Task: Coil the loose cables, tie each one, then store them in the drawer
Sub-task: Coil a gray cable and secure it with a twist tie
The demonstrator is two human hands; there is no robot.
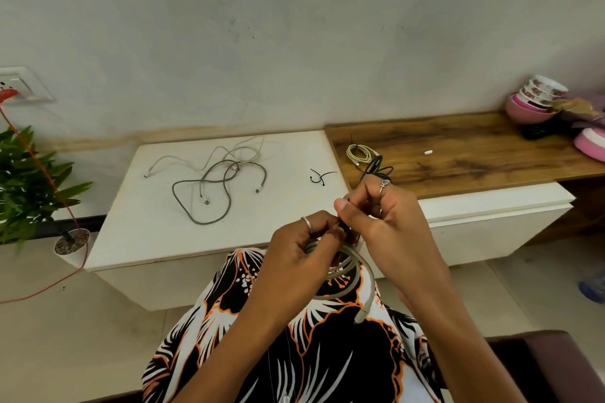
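Note:
Over my lap, my left hand (302,247) grips a coiled grey-white cable (355,275) whose plug end hangs down. My right hand (379,216) pinches a black cable tie (347,232) at the top of that coil. On the white cabinet top (137,232) lie a loose dark grey cable (209,193) and a loose white cable (229,154), tangled together. Black cable ties (320,176) lie near its right edge. A tied cream coil (360,154) and a black coil (376,167) rest on the wooden shelf (474,154).
Stacked bowls (537,98) and pink containers stand at the shelf's far right. A potted plant (29,183) and a red cord from a wall socket (16,85) are on the left. A small white piece (428,152) lies on the wood. White drawer fronts (491,232) sit below the shelf.

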